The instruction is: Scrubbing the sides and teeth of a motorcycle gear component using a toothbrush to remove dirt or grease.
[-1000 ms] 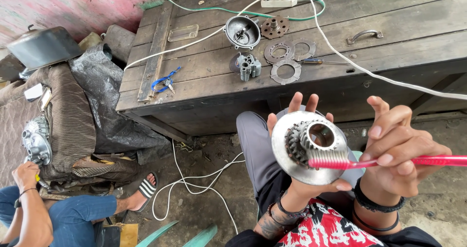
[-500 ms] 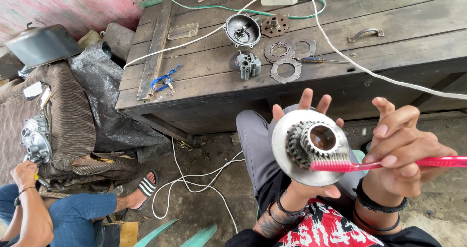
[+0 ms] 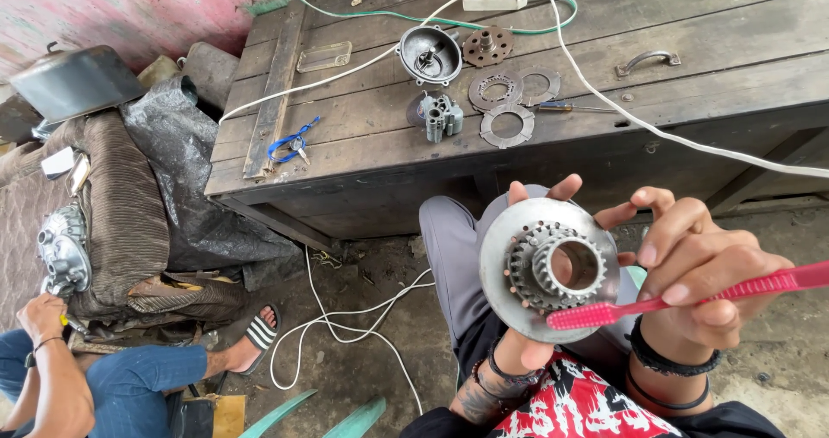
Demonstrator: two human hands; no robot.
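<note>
Toothbrush head on the rim of a hand-held clutch gear disc

Left hand [image 3: 531, 317] cups the round metal disc with its toothed gear hub [image 3: 553, 270] from behind, fingertips showing past the upper rim, thumb wrapped under the lower edge. Right hand [image 3: 691, 265] pinches a red toothbrush [image 3: 682, 298] between thumb and curled fingers, the other fingers loosely spread. Compared with half a second ago, the brush head sits lower, now at about 5 o'clock on the disc face rather than across the hub, so the scrubbing seems to be working round the outer ring. Whether the bristles actually touch the metal is hard to tell. At 12 o'clock, the wooden table [image 3: 363, 136] carries clutch plates [image 3: 507, 126] and a bell-shaped housing [image 3: 429, 54].
</note>
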